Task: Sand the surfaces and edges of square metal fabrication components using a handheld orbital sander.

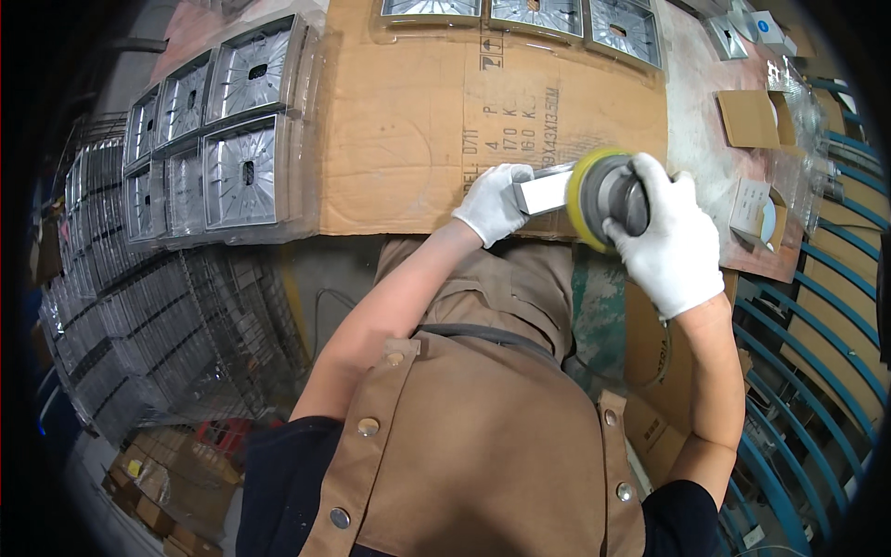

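At frame centre, over the cardboard-covered bench (408, 158), the gloved left hand (492, 204) grips a small square metal piece (543, 193) against the yellow-padded sander (603, 197) clasped in the right hand (664, 237), with sanding apparently underway and trays of square metal pieces (218, 139) stacked upper left.

The head camera is looking steeply down, close over the hands, apron (473, 446) and counter (408, 121) edge.
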Action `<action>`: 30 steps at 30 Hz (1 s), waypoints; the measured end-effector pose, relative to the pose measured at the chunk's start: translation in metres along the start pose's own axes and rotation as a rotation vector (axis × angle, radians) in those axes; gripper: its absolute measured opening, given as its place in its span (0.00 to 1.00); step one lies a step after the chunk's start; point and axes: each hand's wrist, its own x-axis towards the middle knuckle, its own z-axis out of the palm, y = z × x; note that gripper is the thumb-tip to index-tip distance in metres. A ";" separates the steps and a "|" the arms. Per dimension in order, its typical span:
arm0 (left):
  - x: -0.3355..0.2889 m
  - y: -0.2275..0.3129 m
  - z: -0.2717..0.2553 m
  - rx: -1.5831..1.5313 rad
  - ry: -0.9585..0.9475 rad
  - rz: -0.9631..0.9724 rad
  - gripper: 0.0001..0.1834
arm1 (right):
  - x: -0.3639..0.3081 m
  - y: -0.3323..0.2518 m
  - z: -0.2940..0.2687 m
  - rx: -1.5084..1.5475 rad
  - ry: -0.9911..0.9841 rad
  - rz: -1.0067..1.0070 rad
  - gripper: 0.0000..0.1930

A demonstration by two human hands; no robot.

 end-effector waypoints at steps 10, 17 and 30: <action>0.014 -0.014 0.013 -0.587 -0.206 -0.114 0.31 | 0.023 -0.047 0.002 0.032 -0.103 -0.149 0.27; 0.002 -0.057 0.036 -0.644 0.036 -0.174 0.22 | 0.002 0.041 -0.005 0.097 0.071 0.126 0.27; 0.003 -0.024 0.011 -0.334 -0.098 -0.081 0.15 | 0.019 0.041 -0.007 0.129 0.165 0.143 0.30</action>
